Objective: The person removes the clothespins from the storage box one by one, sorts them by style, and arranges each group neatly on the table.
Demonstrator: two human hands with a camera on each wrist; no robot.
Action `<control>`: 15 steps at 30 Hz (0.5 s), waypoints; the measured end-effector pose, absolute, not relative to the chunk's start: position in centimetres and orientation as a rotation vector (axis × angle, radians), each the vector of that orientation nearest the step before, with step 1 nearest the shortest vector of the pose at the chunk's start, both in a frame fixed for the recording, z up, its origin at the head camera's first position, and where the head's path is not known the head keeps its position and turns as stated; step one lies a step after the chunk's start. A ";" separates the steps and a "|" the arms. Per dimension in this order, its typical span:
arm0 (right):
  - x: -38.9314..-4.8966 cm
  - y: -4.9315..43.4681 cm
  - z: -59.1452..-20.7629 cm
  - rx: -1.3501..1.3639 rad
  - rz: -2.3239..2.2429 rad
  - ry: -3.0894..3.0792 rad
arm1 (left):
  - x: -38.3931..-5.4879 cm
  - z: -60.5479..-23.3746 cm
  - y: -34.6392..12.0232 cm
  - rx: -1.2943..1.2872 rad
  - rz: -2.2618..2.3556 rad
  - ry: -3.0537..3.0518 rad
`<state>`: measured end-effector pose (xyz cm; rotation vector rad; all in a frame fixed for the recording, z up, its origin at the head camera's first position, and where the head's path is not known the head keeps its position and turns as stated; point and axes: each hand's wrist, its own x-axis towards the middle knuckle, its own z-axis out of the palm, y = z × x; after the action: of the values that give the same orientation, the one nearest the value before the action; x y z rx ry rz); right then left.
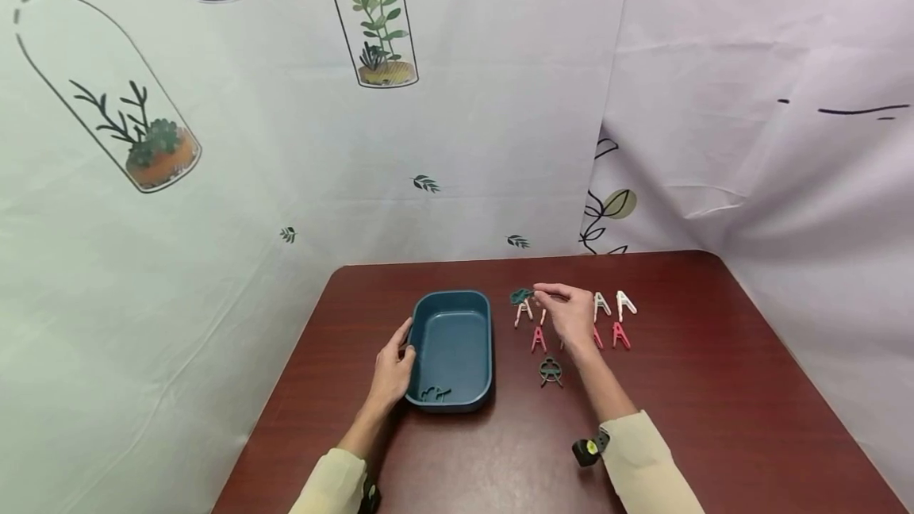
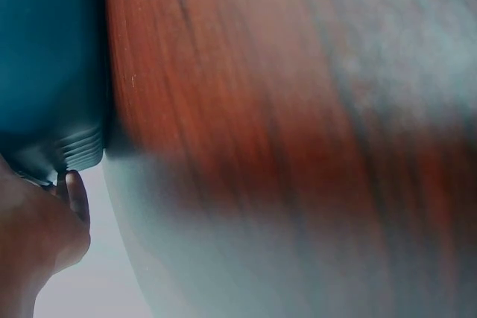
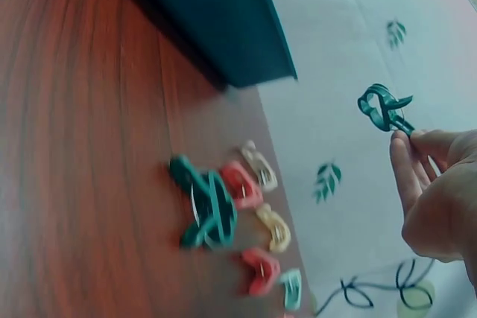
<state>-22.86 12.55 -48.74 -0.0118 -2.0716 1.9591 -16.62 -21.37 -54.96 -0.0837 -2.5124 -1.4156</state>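
Observation:
My left hand (image 1: 391, 367) grips the left wall of a blue rectangular bin (image 1: 453, 347), its thumb near the rim. In the left wrist view that hand (image 2: 45, 221) shows at the bin's far end. Inside the bin's near end lie green clips (image 1: 435, 394), whose number I cannot tell. My right hand (image 1: 567, 314) pinches a green plant clip (image 3: 381, 109) by its handles, raised above the table to the right of the bin. Another green plant clip (image 1: 551, 372) lies on the table nearer to me, below the rows of small clips.
Pink clips (image 1: 620, 335) and whitish clips (image 1: 625, 304) lie in rows at the table's back right, partly hidden by my right hand. The brown table (image 1: 714, 403) ends at a printed cloth (image 1: 457, 149) behind.

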 end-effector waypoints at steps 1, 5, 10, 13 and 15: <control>-22.7 13.1 -48.8 -0.031 1.943 -2.075 | -16.6 -55.0 -21.4 -0.085 -1.413 -2.514; -21.7 15.0 -49.3 -0.086 1.919 -2.053 | -16.5 -55.0 -21.5 -0.083 -1.407 -2.518; -20.0 16.8 -50.1 -0.192 1.913 -2.024 | -16.6 -55.0 -21.4 -0.086 -1.402 -2.514; -18.7 17.7 -50.7 -0.285 1.880 -2.042 | -16.6 -55.1 -21.5 -0.082 -1.401 -2.518; -18.0 18.1 -51.2 -0.361 1.822 -2.065 | -16.6 -55.1 -21.5 -0.084 -1.404 -2.519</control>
<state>-17.96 18.15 -51.19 -0.3611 -2.0654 1.8221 -16.65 -21.45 -55.06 -0.0836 -2.5191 -1.4043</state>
